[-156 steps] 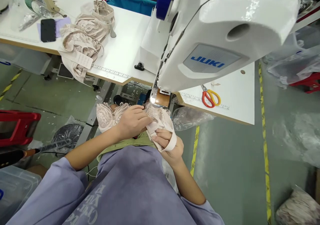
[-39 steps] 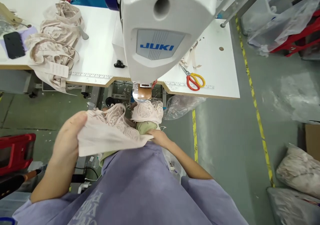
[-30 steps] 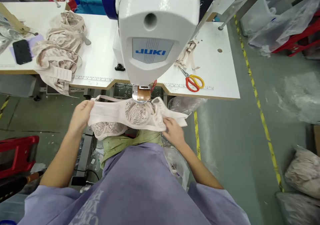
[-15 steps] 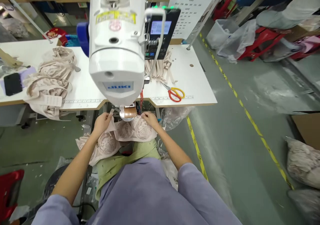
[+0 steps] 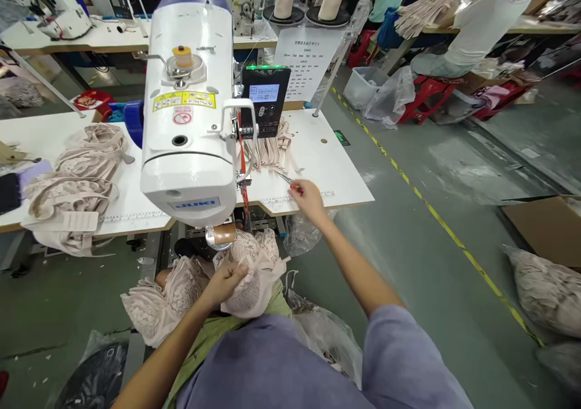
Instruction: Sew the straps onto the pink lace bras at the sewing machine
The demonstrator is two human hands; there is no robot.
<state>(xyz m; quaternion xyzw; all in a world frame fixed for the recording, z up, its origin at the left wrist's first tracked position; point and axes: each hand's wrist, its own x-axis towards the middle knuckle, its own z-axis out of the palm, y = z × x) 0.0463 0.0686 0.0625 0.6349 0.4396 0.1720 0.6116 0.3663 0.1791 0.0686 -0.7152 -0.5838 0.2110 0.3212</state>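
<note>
My left hand [image 5: 230,281] pinches a pale pink lace bra [image 5: 252,294] just in front of the machine's needle area. The bra hangs from the sewing machine [image 5: 188,143] end down toward my lap. My right hand [image 5: 308,198] is closed around the handles of a pair of scissors [image 5: 285,178] at the table's right front. Their blades point up and left toward a stack of beige straps [image 5: 267,149], while the handles are mostly covered by my fingers. Another lace bra [image 5: 167,300] lies to the left of my left hand, partly behind my forearm.
A heap of beige bands [image 5: 86,173] lies on the white table [image 5: 324,167] at left, near a dark phone [image 5: 9,192]. A control panel [image 5: 265,101] stands beside the machine. A plastic bag [image 5: 302,233] hangs below the table edge. Another person [image 5: 481,31] sits far right.
My right hand has left the bra, moved up and right, and closed on the scissors. My left hand has moved right and lower, with the bra in it. The view has tilted up.
</note>
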